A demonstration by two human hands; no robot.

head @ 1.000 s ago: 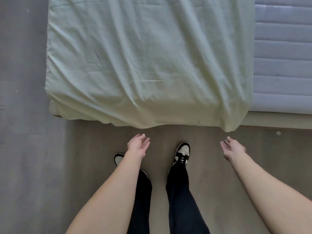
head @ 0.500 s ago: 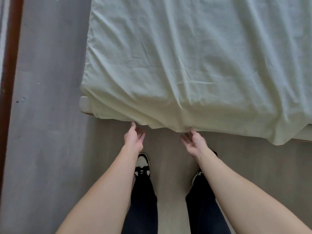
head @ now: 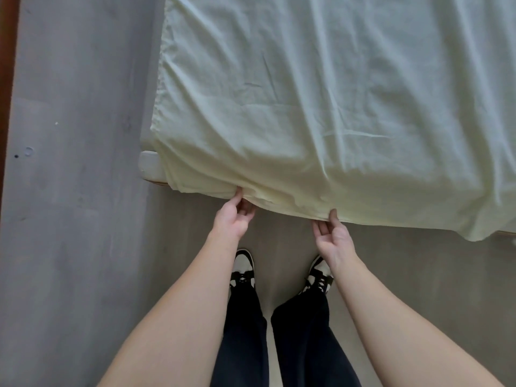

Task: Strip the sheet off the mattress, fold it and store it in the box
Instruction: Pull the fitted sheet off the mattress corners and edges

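Note:
A pale green sheet lies wrinkled over the mattress and hangs down over its near edge. My left hand pinches the hanging hem near the sheet's left corner, thumb on top. My right hand pinches the same hem further right, fingers under the cloth. A white corner of the mattress shows bare at the left, below the sheet. No box is in view.
Grey floor runs along the left of the bed and under my feet. My two black-and-white shoes stand close to the bed's near edge. A dark brown strip borders the far left.
I have stepped left along the bed. Both hands rose from open in the air to the sheet's hanging hem and now pinch it.

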